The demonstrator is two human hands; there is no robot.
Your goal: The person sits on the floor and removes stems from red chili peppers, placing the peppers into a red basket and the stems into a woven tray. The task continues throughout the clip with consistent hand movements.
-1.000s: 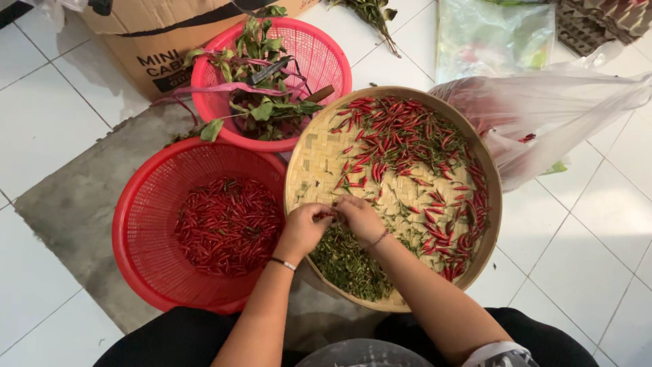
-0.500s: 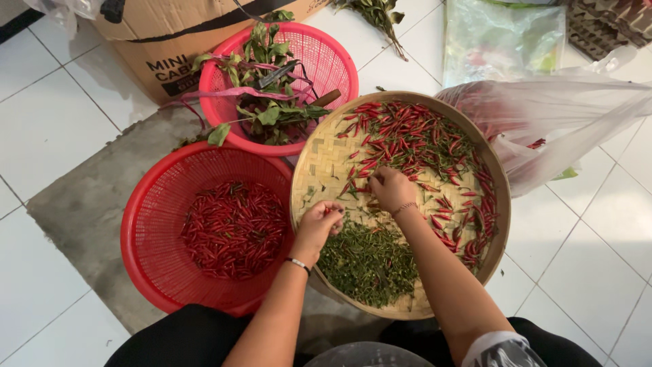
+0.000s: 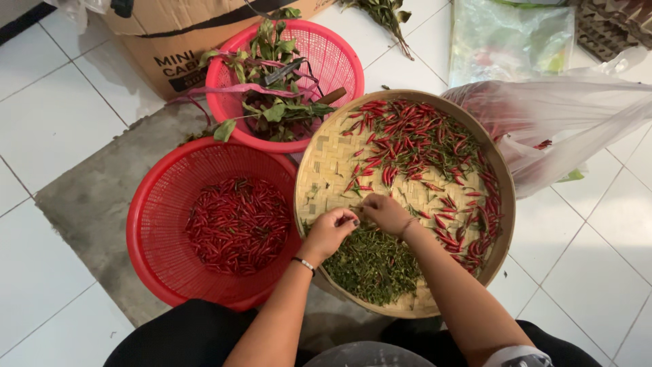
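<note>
My left hand (image 3: 331,231) and right hand (image 3: 386,213) meet fingertip to fingertip, fingers curled, both forearms stretched forward.

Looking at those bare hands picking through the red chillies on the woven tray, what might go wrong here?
Both the left hand and right hand work bare among red chillies, so juice may sting skin. The woven tray overlaps the red basket rim and might tip. Green stems lie close to the chillies and may mix back.

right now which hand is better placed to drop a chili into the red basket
Left. The left hand sits at the woven bamboo tray's left edge, right beside the round red plastic basket of red chilies. The right hand is further in over the tray.
</note>
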